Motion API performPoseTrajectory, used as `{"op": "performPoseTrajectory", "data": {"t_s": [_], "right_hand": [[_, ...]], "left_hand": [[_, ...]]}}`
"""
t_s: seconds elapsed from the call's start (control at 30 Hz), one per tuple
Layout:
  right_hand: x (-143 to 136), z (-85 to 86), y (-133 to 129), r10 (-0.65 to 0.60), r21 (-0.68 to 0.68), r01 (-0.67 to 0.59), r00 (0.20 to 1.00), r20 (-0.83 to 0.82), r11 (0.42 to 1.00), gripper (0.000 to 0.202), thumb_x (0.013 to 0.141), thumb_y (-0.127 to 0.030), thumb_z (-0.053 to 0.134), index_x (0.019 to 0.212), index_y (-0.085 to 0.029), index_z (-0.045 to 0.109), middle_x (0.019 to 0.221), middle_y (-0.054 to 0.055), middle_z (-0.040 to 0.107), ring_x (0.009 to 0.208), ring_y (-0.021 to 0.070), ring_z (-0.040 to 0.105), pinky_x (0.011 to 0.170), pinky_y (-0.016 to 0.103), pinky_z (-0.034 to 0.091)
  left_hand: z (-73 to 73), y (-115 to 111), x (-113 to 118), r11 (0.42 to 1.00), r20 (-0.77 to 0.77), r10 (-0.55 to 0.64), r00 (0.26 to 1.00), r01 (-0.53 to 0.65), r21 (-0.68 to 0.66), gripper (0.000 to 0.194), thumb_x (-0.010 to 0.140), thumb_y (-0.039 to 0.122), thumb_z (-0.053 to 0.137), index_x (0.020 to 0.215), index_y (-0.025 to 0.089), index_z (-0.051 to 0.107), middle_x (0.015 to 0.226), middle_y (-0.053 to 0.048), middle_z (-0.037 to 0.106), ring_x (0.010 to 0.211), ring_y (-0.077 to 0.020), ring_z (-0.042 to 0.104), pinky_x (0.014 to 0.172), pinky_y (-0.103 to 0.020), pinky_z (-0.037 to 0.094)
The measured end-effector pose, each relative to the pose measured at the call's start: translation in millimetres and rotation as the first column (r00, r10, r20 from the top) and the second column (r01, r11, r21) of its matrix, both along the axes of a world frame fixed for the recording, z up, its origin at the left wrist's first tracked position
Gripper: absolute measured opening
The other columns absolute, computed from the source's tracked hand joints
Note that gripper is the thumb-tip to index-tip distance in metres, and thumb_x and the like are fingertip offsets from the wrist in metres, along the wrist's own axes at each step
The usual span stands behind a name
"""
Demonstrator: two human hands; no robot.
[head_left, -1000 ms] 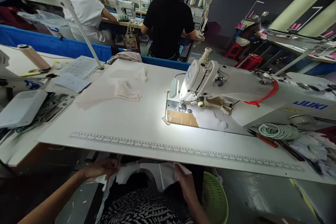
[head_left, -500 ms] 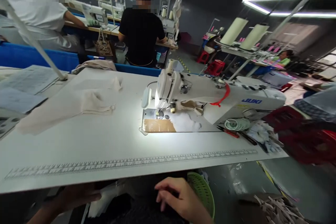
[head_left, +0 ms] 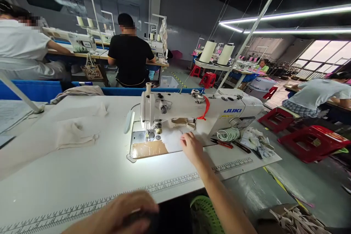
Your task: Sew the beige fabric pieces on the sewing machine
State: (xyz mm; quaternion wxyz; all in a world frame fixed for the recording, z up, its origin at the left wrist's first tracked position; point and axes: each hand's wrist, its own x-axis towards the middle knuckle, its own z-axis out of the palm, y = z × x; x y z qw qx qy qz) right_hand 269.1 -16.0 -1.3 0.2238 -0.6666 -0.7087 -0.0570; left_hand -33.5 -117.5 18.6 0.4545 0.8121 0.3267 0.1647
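My right hand (head_left: 192, 148) reaches over the bed of a white JUKI sewing machine (head_left: 189, 108), right of the needle area. Its fingertips are drawn together at the bed surface; whatever they pinch, if anything, is too small to name. Blurred by motion, my left hand (head_left: 131, 206) is at the table's front edge with bent fingers, and I cannot tell whether it holds anything. A folded beige fabric strip (head_left: 182, 123) lies under the machine arm, behind my right hand. Thin pale fabric pieces (head_left: 74, 135) are spread over the left of the white table (head_left: 109, 168).
Right of the machine lie a pale green coil (head_left: 228, 134), red-handled snips (head_left: 223, 143) and fabric scraps (head_left: 257, 140). A printed ruler (head_left: 175, 182) runs along the front edge. Below stands a green basket (head_left: 204, 212). Red stools (head_left: 315, 142) and several people are around.
My right hand has risen from below the table edge onto the machine bed. My left hand has come up and right to the front edge. The view has tilted upward.
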Motion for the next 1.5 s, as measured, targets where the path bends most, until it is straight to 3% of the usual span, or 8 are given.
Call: {"op": "performPoseTrajectory", "data": {"t_s": [0.13, 0.3, 0.43, 0.63, 0.9, 1.1, 1.3, 1.5], "right_hand": [[-1, 1.4, 0, 0.036, -0.015, -0.035, 0.999, 0.040, 0.999, 0.013, 0.088, -0.009, 0.051, 0.081, -0.018, 0.056, 0.084, 0.002, 0.059, 0.064, 0.0152, 0.057, 0.054, 0.026, 0.034], [4, 6.2, -5, 0.078, 0.000, -0.078, 0.995, 0.062, 0.997, 0.009, 0.092, -0.011, 0.049, 0.087, -0.017, 0.054, 0.089, 0.004, 0.058, 0.071, 0.0163, 0.059, 0.058, 0.026, 0.039], [10, 7.4, -9, 0.136, 0.103, -0.140, 0.990, 0.041, 0.985, 0.009, 0.091, -0.010, 0.048, 0.089, -0.017, 0.052, 0.090, 0.005, 0.057, 0.074, 0.0178, 0.059, 0.061, 0.027, 0.041], [12, 6.2, -13, 0.164, 0.084, -0.165, 0.986, 0.026, 0.983, 0.007, 0.087, -0.011, 0.052, 0.087, -0.018, 0.051, 0.095, 0.006, 0.057, 0.074, 0.0189, 0.059, 0.062, 0.029, 0.044], [12, 1.1, -12, 0.141, 0.046, -0.144, 0.988, 0.055, 0.989, 0.011, 0.085, -0.009, 0.053, 0.093, -0.017, 0.052, 0.097, 0.007, 0.057, 0.078, 0.0201, 0.059, 0.065, 0.029, 0.045], [17, -7.0, -4, 0.203, 0.093, -0.208, 0.977, 0.067, 0.974, 0.019, 0.086, -0.012, 0.049, 0.103, -0.018, 0.054, 0.103, 0.009, 0.060, 0.086, 0.0232, 0.060, 0.071, 0.033, 0.048], [25, -14.6, 8, 0.380, 0.179, -0.397, 0.917, 0.121, 0.900, 0.025, 0.094, -0.020, 0.034, 0.105, -0.019, 0.057, 0.101, 0.009, 0.061, 0.085, 0.0224, 0.061, 0.072, 0.034, 0.049], [19, -8.2, 10, 0.298, 0.369, -0.360, 0.930, 0.215, 0.857, 0.026, 0.096, -0.026, 0.035, 0.105, -0.018, 0.057, 0.098, 0.010, 0.062, 0.086, 0.0252, 0.060, 0.075, 0.038, 0.048]], "left_hand": [[9.3, 68, 85, 0.952, 0.169, 0.122, 0.978, -0.164, 0.259, 0.024, 0.091, 0.032, 0.042, 0.110, 0.024, 0.054, 0.106, -0.008, 0.061, 0.089, -0.0190, 0.060, 0.080, -0.034, 0.052], [-24.8, 136, 143, 0.722, 0.264, 0.359, 0.895, -0.445, 0.529, 0.025, 0.085, 0.025, 0.047, 0.108, 0.016, 0.051, 0.108, -0.016, 0.057, 0.098, -0.0263, 0.056, 0.084, -0.045, 0.049], [-35.7, 150, 158, 0.651, 0.254, 0.454, 0.854, -0.513, 0.559, 0.016, 0.085, 0.029, 0.052, 0.093, 0.015, 0.055, 0.099, -0.015, 0.060, 0.100, -0.0301, 0.053, 0.086, -0.048, 0.046], [-18.6, 140, 161, 0.655, 0.248, 0.381, 0.891, -0.449, 0.608, 0.018, 0.090, 0.025, 0.044, 0.074, 0.020, 0.049, 0.079, -0.007, 0.059, 0.083, -0.0218, 0.051, 0.075, -0.035, 0.045], [-14.6, 101, 85, 0.799, 0.054, 0.491, 0.870, -0.474, 0.370, 0.023, 0.091, 0.039, 0.035, 0.075, 0.022, 0.039, 0.057, 0.004, 0.049, 0.049, -0.0127, 0.044, 0.052, -0.025, 0.034], [-4.0, 104, 17, 0.702, -0.173, 0.668, 0.724, -0.535, 0.470, 0.026, 0.089, 0.038, 0.037, 0.074, 0.021, 0.051, 0.070, -0.001, 0.059, 0.072, -0.0195, 0.055, 0.063, -0.030, 0.038], [-8.4, 114, -18, 0.680, -0.116, 0.641, 0.759, -0.491, 0.545, 0.012, 0.084, 0.028, 0.048, 0.085, 0.019, 0.055, 0.087, -0.006, 0.061, 0.088, -0.0225, 0.053, 0.077, -0.035, 0.044], [4.1, 129, -112, 0.601, -0.030, 0.666, 0.745, -0.513, 0.612, 0.026, 0.090, 0.035, 0.038, 0.084, 0.020, 0.059, 0.091, -0.008, 0.061, 0.091, -0.0229, 0.054, 0.081, -0.035, 0.044]]}}
